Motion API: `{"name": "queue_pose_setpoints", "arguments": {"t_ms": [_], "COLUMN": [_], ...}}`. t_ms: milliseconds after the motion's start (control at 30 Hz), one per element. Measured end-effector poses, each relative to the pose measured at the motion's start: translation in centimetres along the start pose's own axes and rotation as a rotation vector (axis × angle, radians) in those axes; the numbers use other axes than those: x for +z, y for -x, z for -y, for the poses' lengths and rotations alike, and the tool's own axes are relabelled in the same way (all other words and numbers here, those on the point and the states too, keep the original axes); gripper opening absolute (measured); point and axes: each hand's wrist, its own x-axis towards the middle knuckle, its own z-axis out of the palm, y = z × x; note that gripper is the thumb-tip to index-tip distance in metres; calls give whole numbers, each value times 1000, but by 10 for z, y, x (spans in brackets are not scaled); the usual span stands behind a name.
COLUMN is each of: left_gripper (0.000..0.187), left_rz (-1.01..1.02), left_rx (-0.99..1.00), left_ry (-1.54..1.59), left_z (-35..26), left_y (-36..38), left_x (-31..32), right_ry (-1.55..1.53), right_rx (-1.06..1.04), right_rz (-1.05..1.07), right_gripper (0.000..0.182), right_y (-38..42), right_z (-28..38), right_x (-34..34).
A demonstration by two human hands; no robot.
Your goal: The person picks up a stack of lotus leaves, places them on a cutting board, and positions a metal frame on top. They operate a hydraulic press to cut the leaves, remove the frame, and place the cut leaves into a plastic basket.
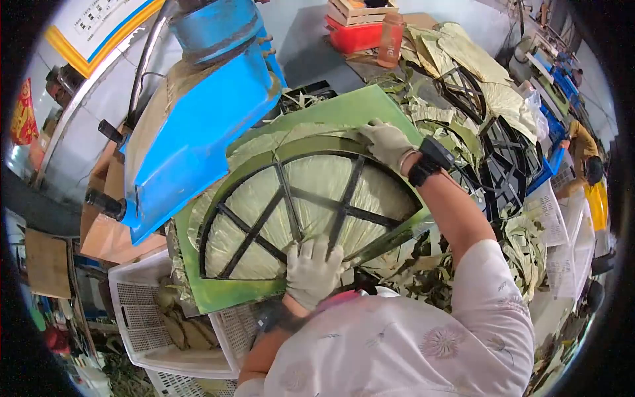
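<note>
A fan-shaped cutting die (286,192), a black frame with crossing bars and a curved rim, lies over large pale-green dried leaves (254,182) on a green board (231,296). My left hand (313,270), in a light work glove, rests with spread fingers on the die's lower middle and the leaf there. At the upper right of the curved rim is my gloved right hand (389,144), its fingers bent over the rim beside the leaf edge. Its fingertips partly hide that edge. A dark watch is on the right wrist.
A blue machine arm (198,132) overhangs the board's left side. A white plastic crate (142,324) with leaf pieces stands below left. Leaves (463,56) and black frames (506,165) pile up at right. A red bin (360,36) is behind; another person (585,165) is far right.
</note>
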Motion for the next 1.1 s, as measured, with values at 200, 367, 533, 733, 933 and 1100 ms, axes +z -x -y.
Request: {"name": "queue_pose_setpoints", "arguments": {"t_ms": [200,367,533,733,933,1100], "left_gripper": [44,36,49,44,44,50], "left_rz": [-39,-60,-33,24,59,-60], "left_rx": [-4,24,20,8,28,9], "left_ry": [21,19,28,8,-35,59], "left_z": [1,4,5,-1,-3,-4], "left_y": [3,0,0,-4,0,-4], "left_x": [1,-2,1,-2,1,-16], "right_ry": [-103,-82,386,-43,-199,-254], "right_rx": [121,693,1259,1043,13,-112], "right_rz": [-66,-245,-84,-311,-531,-129], "right_gripper": [22,24,28,40,29,26], "right_y": [67,252,515,381,204,164], "right_z": [-56,-175,-281,-138,26,72], "right_x": [-6,-26,3,-12,-38,-14]}}
